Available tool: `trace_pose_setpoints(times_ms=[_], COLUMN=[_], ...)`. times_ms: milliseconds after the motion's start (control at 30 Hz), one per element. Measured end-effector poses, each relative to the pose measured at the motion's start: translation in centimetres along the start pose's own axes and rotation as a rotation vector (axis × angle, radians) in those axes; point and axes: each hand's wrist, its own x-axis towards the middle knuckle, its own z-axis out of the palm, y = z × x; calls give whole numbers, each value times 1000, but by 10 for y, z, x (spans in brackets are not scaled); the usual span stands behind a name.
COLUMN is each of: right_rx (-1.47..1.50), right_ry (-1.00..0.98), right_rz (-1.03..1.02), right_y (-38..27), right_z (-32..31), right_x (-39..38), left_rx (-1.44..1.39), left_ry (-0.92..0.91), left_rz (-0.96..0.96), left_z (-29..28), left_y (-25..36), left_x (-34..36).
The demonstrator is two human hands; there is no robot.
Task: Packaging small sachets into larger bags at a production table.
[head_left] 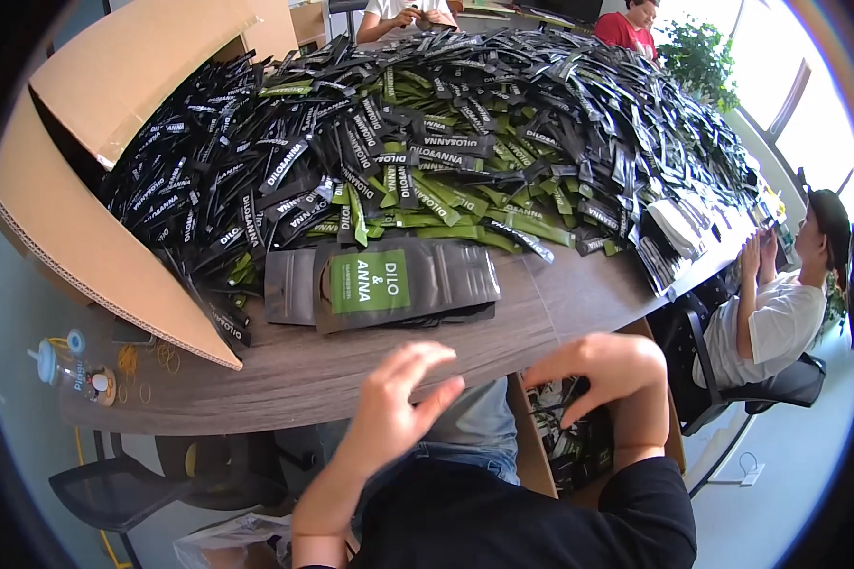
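Note:
My left hand (397,403) hovers in front of the table edge, thumb and fingers apart, with nothing in it. Over to the right, my right hand (600,368) is bent at the wrist above an open cardboard box (533,446) holding stick sachets; its thumb and fingers are curved but apart, and I see nothing between them. Beyond my left hand, flat dark pouches lie in a stack, the top pouch (417,284) bearing a green label. Behind them rises a large heap of black stick sachets (275,171), with green stick sachets (436,204) among them.
A large cardboard carton (104,256) lies open at the left of the heap. Near the left table edge are a clear bottle (62,365) and rubber bands (166,357). A stack of sachets (669,242) stands near a seated person (778,303) at right. Two more people sit beyond.

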Motion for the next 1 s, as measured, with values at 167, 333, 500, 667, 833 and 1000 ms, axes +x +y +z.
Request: trace_pose_setpoints(times_ms=[167,333,500,667,833,1000], right_rx=[-199,-471,-703,-625,-456,-697], right_ry=[652,783,982,823,852,767], right_rz=[293,362,223,293,452,231], right_y=[52,122,117,140,116,149], right_z=[-28,-34,-47,-55,-65,-57], right_x=[64,86,88,79,63,56], left_rx=[421,721,693,659,623,654], left_ry=[7,-131,-83,39,118,181], left_rz=[138,85,102,42,-28,-43], left_z=[13,14,1,-5,-12,-11], left_y=[-35,-50,-57,-60,-49,-46], left_x=[59,56,44,36,24,19])
